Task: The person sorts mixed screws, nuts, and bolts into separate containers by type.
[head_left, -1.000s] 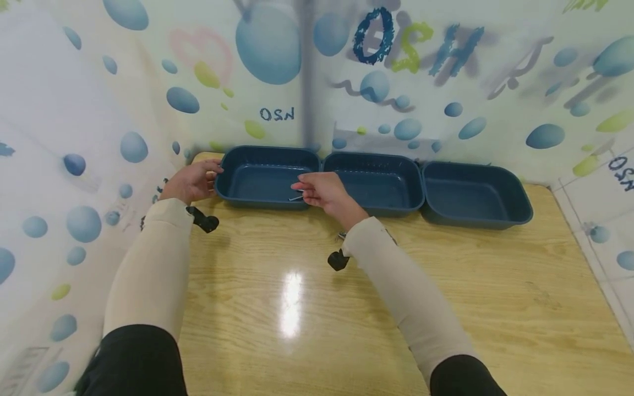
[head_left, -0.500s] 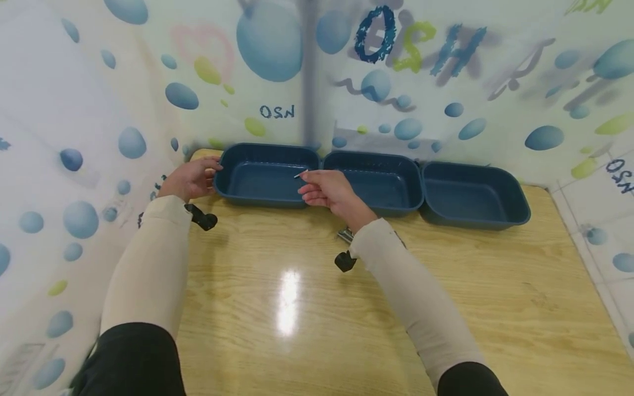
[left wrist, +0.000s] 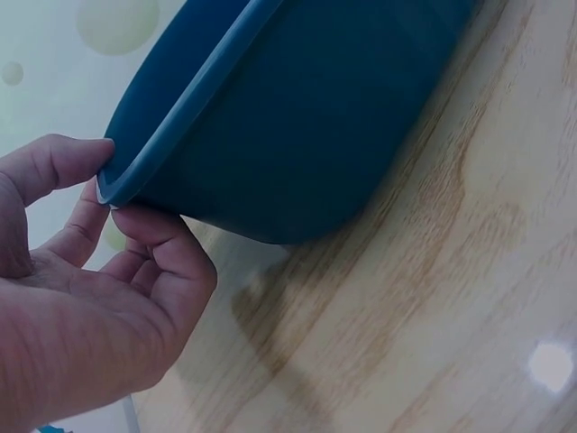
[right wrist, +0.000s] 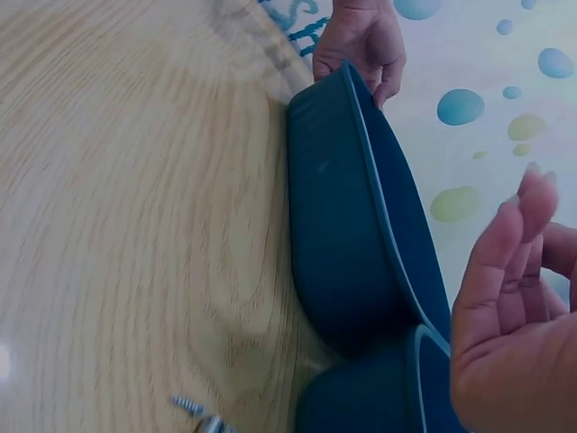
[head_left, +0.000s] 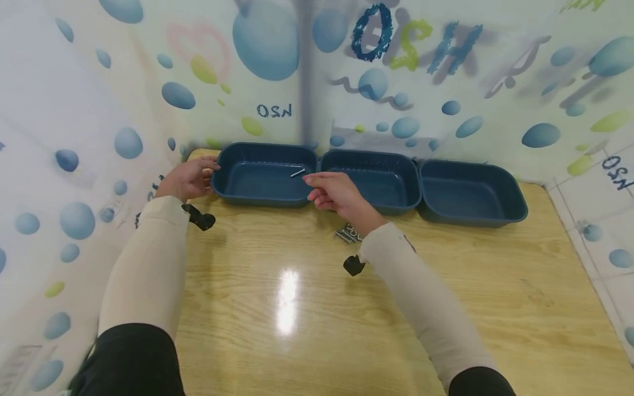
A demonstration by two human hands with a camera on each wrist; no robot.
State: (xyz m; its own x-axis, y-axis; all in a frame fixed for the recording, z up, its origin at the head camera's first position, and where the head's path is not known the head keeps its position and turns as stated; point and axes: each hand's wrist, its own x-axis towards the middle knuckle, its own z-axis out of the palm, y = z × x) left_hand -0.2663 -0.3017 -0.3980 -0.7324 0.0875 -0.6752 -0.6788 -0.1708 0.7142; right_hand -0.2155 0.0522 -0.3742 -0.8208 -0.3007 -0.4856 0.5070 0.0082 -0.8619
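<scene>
My left hand [head_left: 185,180] pinches the left end of the leftmost blue plastic bin [left wrist: 297,135]. In the left wrist view the thumb lies over its rim and curled fingers press underneath. A short silvery screw [head_left: 297,172] shows over the right part of that bin, just off my right fingertips; whether it lies on the bottom or is in the air I cannot tell. My right hand [head_left: 339,198] hovers above the place where the left and middle bins meet. Its fingers are loosely bent, and the right wrist view shows nothing in them.
The middle bin [head_left: 371,208] and right bin [head_left: 473,217] continue the row along the patterned wall. A small pile of screws and rings [head_left: 349,234] lies on the wooden table [head_left: 238,286] in front, partly behind my right wrist.
My right hand has let go of the screw and drawn slightly back to the right, uncovering more of the hardware pile. My left hand has kept its hold on the bin.
</scene>
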